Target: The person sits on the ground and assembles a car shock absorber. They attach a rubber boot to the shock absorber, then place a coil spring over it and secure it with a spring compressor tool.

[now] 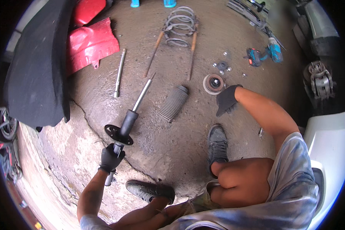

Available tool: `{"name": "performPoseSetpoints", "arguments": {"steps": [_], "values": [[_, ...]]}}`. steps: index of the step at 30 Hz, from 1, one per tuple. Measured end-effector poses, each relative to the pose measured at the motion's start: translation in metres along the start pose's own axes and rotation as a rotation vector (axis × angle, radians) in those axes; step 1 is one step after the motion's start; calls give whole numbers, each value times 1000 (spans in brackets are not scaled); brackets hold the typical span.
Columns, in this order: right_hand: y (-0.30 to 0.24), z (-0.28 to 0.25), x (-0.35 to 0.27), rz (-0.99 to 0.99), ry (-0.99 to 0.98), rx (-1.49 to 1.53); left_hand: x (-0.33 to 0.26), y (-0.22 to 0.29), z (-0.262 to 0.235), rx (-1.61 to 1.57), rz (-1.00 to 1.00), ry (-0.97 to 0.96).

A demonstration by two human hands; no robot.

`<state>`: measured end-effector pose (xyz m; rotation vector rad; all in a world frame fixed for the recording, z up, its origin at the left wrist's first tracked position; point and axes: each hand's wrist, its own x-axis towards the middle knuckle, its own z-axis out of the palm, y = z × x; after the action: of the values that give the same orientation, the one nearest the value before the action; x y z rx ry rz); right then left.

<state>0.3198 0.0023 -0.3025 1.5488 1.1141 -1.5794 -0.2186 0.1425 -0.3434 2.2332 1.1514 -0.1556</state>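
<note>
My left hand (111, 158), in a black glove, is closed around the lower body of a strut shock absorber (129, 122). The strut is tilted, its bare silver rod pointing up and away, and its round black spring seat (119, 135) sits just above my fist. My right hand (227, 100), gloved too, hangs low over the floor with its fingers loosely apart and nothing visible in them. Just beyond it lies a round strut mount (214, 84). A ribbed grey dust boot (174, 104) rests on the floor between my hands.
A coil spring (180, 23) clamped in two rusty spring compressors (193, 51) lies ahead. A long socket wrench (120, 73) is at left, near red panels (92, 45) and a black covering (38, 69). Right: a teal cordless impact wrench (265, 54), loose nuts (229, 69), a white car panel (329, 142).
</note>
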Motion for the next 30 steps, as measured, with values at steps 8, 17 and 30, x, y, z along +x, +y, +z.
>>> {"name": "performPoseSetpoints", "arguments": {"steps": [8, 17, 30], "values": [[-16, -8, 4, -4, 23, -36, 22, 12, -24, 261, 23, -231], [-80, -22, -19, -473, 509, -417, 31, -11, -56, 343, 122, -218], [-88, 72, -44, -809, 653, 651, 44, -13, -42, 311, 116, -308]]}}
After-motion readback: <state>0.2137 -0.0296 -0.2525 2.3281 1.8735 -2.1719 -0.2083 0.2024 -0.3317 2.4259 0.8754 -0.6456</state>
